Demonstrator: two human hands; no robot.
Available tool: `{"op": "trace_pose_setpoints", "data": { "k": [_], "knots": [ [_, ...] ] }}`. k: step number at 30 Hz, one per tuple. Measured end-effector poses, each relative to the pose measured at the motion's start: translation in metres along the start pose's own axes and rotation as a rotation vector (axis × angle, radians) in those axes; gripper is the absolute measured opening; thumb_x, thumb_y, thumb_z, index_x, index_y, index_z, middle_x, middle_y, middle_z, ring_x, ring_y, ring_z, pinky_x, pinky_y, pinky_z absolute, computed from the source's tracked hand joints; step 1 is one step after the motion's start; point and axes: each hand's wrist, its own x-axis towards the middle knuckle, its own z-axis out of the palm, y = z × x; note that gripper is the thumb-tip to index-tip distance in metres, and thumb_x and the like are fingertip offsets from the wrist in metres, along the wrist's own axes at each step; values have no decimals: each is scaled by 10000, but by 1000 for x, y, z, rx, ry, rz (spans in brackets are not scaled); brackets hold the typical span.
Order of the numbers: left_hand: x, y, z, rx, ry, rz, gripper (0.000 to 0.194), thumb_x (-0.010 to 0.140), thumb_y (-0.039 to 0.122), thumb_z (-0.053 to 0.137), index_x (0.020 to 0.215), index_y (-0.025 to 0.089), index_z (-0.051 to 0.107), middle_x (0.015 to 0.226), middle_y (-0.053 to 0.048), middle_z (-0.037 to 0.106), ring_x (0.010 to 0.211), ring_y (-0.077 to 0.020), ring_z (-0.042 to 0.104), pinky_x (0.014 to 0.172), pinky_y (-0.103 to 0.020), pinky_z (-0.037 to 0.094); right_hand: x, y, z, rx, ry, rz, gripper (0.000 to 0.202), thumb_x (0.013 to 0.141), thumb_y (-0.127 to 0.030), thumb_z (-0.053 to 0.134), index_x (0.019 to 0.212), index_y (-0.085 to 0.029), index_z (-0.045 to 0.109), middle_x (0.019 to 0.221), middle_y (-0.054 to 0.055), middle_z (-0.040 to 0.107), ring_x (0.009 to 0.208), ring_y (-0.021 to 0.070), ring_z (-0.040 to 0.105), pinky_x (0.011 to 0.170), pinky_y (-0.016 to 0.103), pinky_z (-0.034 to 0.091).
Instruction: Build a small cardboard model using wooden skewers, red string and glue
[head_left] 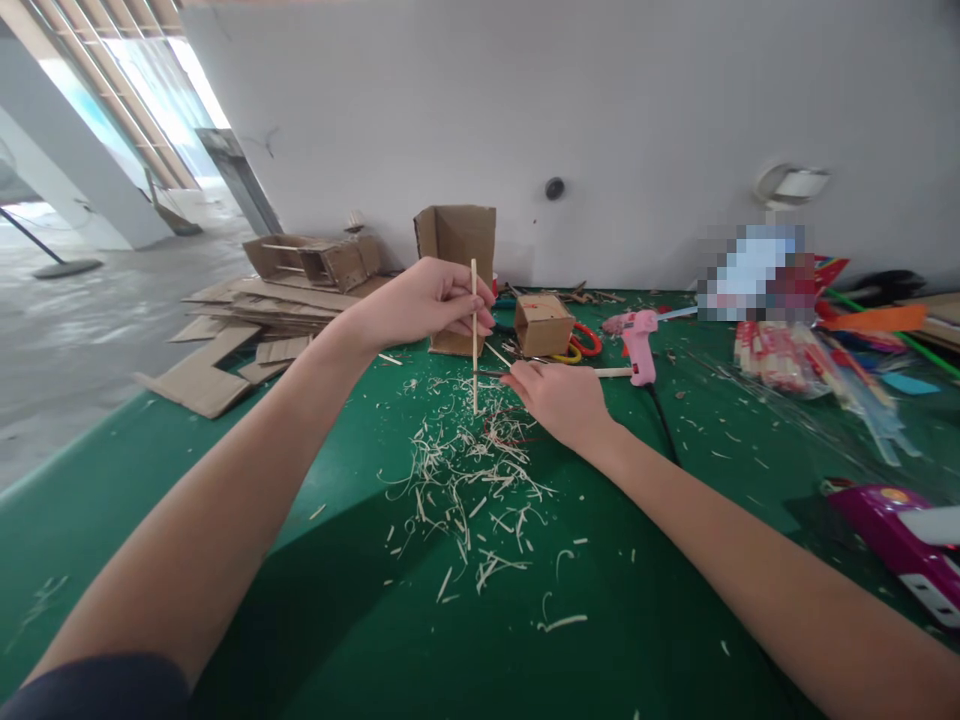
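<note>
My left hand [450, 300] is closed on a thin wooden stick [475, 340], which it holds upright above the green table. My right hand [559, 400] is wrapped round a slim knife; its dark blade [489, 374] meets the stick's lower part from the right. A pale rod [616, 372] sticks out behind the right fist, in line with the blade; I cannot tell whether it is the knife's handle. Another pale tip [499, 354] shows beside the right fingers. Curled wood shavings [457, 460] lie scattered below the hands.
A pink glue gun [637, 340] stands right of my right hand. Behind are a small cardboard box [544, 325], scissors with red and yellow handles [586, 342] and a taller cardboard piece [459, 235]. Cardboard sheets [255, 320] pile up left; a purple device [896, 540] sits right.
</note>
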Motion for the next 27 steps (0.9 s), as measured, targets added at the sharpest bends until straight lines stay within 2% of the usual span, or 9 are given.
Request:
{"op": "trace_pose_setpoints", "data": {
  "k": [5, 11, 16, 21, 24, 27],
  "knots": [
    [1, -1, 0, -25, 3, 4, 146, 884, 215, 543, 925, 120, 646, 880, -99, 737, 817, -165, 710, 732, -260, 583, -2, 0, 1, -37, -79, -83, 500, 1011, -442, 221, 872, -187, 628, 612, 33, 654, 519, 126, 544, 522, 292, 104],
    [1, -2, 1, -35, 1, -11, 150, 877, 220, 557, 939, 131, 660, 889, -102, 732, 850, -179, 706, 756, -280, 578, 1, 1, 0, 4, 23, -9, 527, 1013, -449, 201, 857, -179, 626, 698, 53, 681, 608, 131, 580, 517, 294, 112],
    [1, -2, 1, -20, 17, 5, 144, 875, 203, 550, 924, 121, 658, 883, -101, 732, 822, -176, 706, 755, -290, 578, -2, -3, -3, 14, -170, -55, 472, 998, -458, 257, 864, -202, 629, 592, 25, 635, 502, 128, 515, 516, 283, 117],
    [1, -1, 0, -21, 11, 2, 140, 877, 200, 537, 910, 123, 648, 866, -100, 735, 818, -170, 706, 738, -278, 578, -3, -3, -8, 190, -283, -113, 432, 981, -476, 319, 808, -212, 615, 591, -7, 624, 482, 107, 465, 505, 263, 145],
    [1, -1, -1, -11, 10, -12, 136, 867, 210, 551, 905, 126, 651, 868, -98, 736, 822, -168, 705, 740, -271, 577, -1, -1, -7, 222, -192, -54, 473, 992, -483, 274, 848, -199, 625, 641, 5, 650, 518, 110, 497, 508, 263, 145],
    [0, -1, -1, -14, 8, -18, 130, 862, 210, 563, 915, 127, 648, 872, -91, 736, 831, -164, 706, 740, -258, 576, 1, 0, -3, 122, -66, 44, 510, 1002, -475, 238, 879, -178, 634, 721, 41, 687, 584, 130, 554, 518, 278, 132]
  ]
}}
